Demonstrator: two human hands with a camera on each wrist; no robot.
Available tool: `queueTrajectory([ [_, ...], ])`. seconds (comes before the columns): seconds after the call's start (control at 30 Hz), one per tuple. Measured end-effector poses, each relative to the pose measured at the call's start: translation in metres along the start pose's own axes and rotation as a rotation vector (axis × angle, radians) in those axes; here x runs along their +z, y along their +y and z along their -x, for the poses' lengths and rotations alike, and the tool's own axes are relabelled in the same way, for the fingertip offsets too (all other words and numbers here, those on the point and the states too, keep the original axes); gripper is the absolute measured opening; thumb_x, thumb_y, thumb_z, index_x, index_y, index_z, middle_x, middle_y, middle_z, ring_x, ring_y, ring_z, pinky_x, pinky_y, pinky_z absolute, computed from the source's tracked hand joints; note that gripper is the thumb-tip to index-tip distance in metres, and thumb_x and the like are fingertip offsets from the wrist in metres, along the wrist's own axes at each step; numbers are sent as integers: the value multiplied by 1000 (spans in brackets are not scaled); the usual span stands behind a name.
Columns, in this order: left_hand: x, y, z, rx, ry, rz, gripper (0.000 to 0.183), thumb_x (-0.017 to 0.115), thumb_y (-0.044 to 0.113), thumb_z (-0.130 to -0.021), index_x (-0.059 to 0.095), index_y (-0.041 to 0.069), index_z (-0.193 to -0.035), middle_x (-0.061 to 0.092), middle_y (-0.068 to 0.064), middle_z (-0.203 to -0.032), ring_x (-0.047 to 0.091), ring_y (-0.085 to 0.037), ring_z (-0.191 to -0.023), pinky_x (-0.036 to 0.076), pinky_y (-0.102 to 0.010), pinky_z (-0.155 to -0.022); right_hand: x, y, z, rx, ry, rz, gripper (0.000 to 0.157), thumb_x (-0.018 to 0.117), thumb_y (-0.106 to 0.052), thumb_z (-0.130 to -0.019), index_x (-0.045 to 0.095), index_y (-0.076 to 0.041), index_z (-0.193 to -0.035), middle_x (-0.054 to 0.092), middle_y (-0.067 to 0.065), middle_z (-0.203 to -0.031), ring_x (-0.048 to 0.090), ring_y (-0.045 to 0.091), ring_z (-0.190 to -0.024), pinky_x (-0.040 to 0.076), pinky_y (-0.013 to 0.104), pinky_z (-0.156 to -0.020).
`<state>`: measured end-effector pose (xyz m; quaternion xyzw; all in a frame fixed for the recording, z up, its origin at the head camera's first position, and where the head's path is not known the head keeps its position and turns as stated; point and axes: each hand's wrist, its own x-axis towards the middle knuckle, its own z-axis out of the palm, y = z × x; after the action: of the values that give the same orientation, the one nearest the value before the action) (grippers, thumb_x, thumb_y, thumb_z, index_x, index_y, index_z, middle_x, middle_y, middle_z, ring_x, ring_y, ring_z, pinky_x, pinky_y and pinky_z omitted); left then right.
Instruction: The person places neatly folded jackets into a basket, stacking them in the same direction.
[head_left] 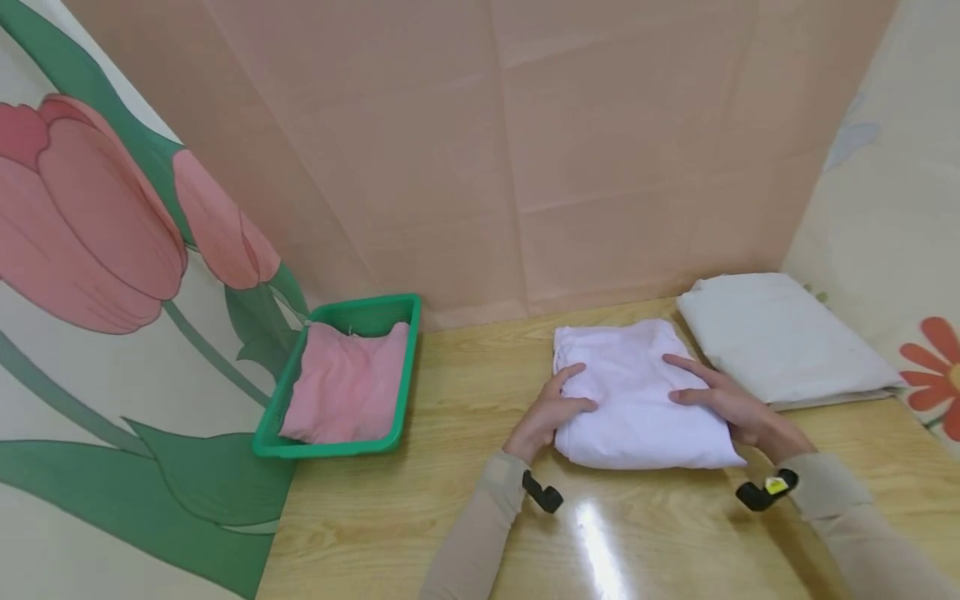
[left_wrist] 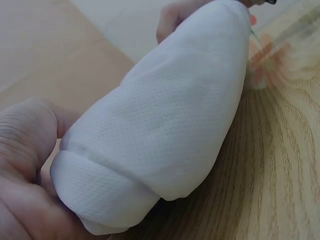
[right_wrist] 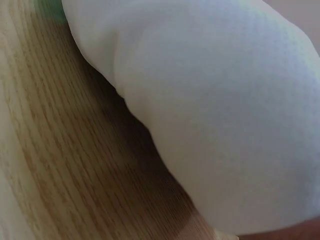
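A neatly folded white garment point(head_left: 637, 425) of dimpled fabric is held between both hands over the wooden table. My left hand point(head_left: 546, 417) grips its left side, thumb and a finger showing on top. On the opposite side my right hand point(head_left: 738, 410) grips it the same way, the other fingers hidden under the cloth. In the left wrist view, the rounded front fold of the garment point(left_wrist: 155, 120) runs from the left hand point(left_wrist: 25, 170) toward the right one. The right wrist view is mostly filled by the garment point(right_wrist: 215, 115), with shadow on the wood below it.
To the left, a green plastic basket point(head_left: 412, 367) contains folded pink cloth point(head_left: 345, 392). A flat folded off-white cloth point(head_left: 783, 342) lies at the back right, near the right hand. A beige sheet point(head_left: 510, 167) hangs behind the table point(head_left: 465, 400), with flower-printed panels at both sides.
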<state>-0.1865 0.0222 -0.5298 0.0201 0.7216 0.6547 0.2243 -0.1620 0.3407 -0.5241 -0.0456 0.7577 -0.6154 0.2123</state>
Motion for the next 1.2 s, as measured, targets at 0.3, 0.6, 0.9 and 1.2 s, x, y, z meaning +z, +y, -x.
queueTrajectory([
  [0.3, -3, 0, 2, 49, 9, 24, 82, 83, 3, -85, 56, 39, -153, 31, -8, -173, 36, -29, -151, 31, -56, -125, 4, -1, 4, -78, -13, -6, 81, 65, -19, -106, 19, -22, -173, -8, 24, -177, 41, 4, -127, 52, 22, -92],
  [0.6, -10, 12, 9, 119, 32, -22, 88, 82, -2, -84, 54, 46, -153, 34, -7, -172, 38, -27, -150, 33, -54, -125, 13, -18, 8, -142, -25, -50, 80, 62, -13, -107, 19, -26, -173, -8, 19, -175, 53, 3, -120, 58, 29, -89],
  [0.9, -29, 25, 22, 200, 8, -5, 89, 81, -3, -85, 51, 40, -157, 34, -6, -171, 40, -27, -147, 34, -53, -124, 27, -38, 6, -173, -15, -60, 81, 65, -12, -106, 21, -26, -172, -5, 17, -175, 49, 5, -123, 59, 28, -88],
  [1.2, -51, 31, 33, 262, -31, -21, 91, 79, -3, -88, 46, 39, -162, 31, -4, -173, 37, -29, -150, 34, -54, -123, 43, -55, 2, -196, -40, -84, 84, 68, -10, -103, 22, -27, -172, -9, 13, -177, 25, 26, -143, 55, 24, -93],
])
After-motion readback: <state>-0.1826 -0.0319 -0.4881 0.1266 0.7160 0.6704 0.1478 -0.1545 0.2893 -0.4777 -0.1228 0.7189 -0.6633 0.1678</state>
